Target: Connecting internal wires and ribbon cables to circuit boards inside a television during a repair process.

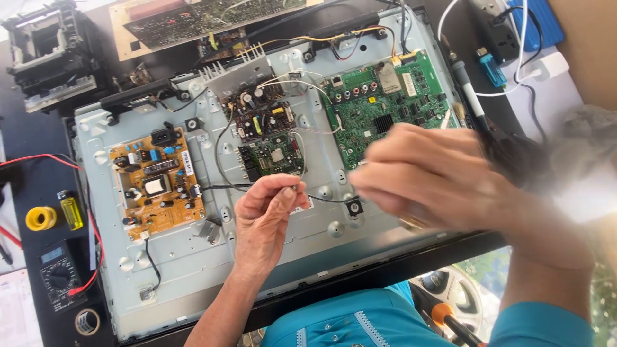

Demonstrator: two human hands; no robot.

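My left hand (267,215) pinches a thin black wire (222,164) over the grey metal back of an opened flat screen (212,257). The wire loops up towards a small dark circuit board (273,154). My right hand (430,177) is blurred, hovering over the lower edge of the green main board (379,103). Whether it holds anything I cannot tell. An orange power board (157,183) sits at the panel's left.
A black multimeter (59,275) with red leads, a yellow solder spool (40,218), a yellow lighter (71,210) and a tape roll (87,321) lie left of the panel. A soldering iron (468,90), a power strip (498,29) and a brush (514,154) are at the right. An orange-handled tool (450,321) lies below.
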